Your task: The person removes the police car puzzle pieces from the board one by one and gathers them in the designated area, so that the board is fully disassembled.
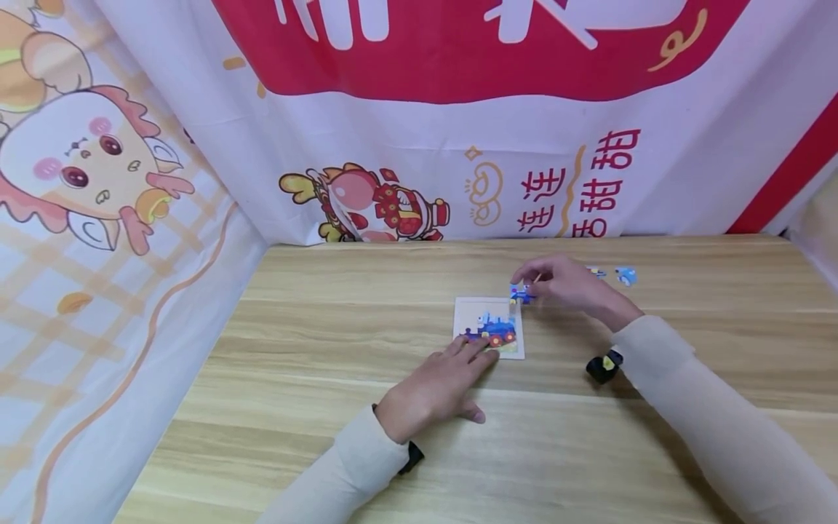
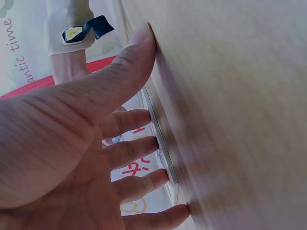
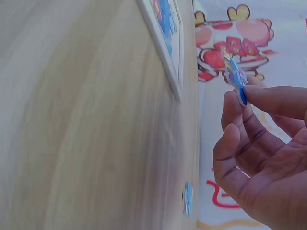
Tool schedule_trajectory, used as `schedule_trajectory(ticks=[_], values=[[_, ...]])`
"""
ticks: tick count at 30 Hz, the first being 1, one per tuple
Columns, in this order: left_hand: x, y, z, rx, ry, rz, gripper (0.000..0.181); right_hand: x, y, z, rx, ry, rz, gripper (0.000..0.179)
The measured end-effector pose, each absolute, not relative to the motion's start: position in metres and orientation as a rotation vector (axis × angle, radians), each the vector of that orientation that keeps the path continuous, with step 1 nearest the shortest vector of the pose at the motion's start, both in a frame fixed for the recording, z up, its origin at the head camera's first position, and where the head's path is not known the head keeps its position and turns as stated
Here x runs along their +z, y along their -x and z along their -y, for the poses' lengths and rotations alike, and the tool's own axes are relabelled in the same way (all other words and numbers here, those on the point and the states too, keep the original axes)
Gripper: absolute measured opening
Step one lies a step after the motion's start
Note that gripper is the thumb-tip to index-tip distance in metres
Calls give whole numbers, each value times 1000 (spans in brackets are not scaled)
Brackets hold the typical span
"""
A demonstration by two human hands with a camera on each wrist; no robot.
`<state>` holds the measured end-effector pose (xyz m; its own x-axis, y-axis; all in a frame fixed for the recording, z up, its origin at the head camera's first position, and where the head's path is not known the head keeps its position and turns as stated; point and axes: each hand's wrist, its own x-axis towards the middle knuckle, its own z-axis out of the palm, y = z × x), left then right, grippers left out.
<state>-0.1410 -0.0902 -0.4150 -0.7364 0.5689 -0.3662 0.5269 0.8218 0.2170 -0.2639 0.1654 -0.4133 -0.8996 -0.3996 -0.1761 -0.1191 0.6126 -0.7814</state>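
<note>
A square puzzle board (image 1: 473, 308) with a pale frame lies on the wooden table, partly filled with pieces that form a blue train (image 1: 500, 329) with red wheels. Over its near edge, my left hand (image 1: 440, 382) rests with fingers spread and fairly straight. In the left wrist view, the fingertips (image 2: 152, 143) press at the board's edge while the thumb stands apart, by the table. My right hand (image 1: 564, 282) pinches a blue puzzle piece (image 3: 236, 74) between thumb and fingers. That piece is tilted and held up near the board's far right corner.
Loose puzzle pieces (image 1: 626, 275) lie to the right, beyond my right hand. The wooden table (image 1: 314, 320) meets a printed white curtain (image 1: 406, 131) at the back, and another patterned cloth (image 1: 111, 291) hangs along the left. Each wrist carries a dark strap (image 1: 602, 367).
</note>
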Motion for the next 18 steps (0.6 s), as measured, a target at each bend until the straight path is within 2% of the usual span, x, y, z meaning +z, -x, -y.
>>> schedule_trajectory(ticks=[18], values=[[-416,141,92,128,-839,-2593,94,-428,276,-205,-1190,191,-2449,30]])
